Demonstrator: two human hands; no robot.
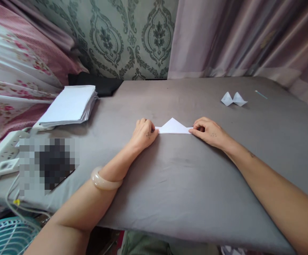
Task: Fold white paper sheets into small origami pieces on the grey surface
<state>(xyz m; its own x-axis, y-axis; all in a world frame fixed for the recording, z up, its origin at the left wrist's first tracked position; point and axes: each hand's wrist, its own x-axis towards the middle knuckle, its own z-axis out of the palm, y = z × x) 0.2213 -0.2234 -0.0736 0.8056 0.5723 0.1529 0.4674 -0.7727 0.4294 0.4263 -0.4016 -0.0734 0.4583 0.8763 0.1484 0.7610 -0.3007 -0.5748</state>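
Note:
A white folded sheet of paper (173, 126) lies on the grey cloth in front of me, with a triangular peak in its middle and a narrow strip out to each side. My left hand (144, 133) pinches the strip's left end between thumb and fingers. At the other end, my right hand (207, 131) pinches the strip the same way, its fingers curled. Beyond my right hand sits a folded white paper piece (233, 99) with two pointed peaks.
A stack of white paper (70, 102) rests at the left, by a black folded item (98, 83). Power strips (2, 156) with cables line the left edge, near a blurred-out dark object (54, 161). A thin blue stick (261, 94) lies far right. A teal fan (9, 235) stands below left.

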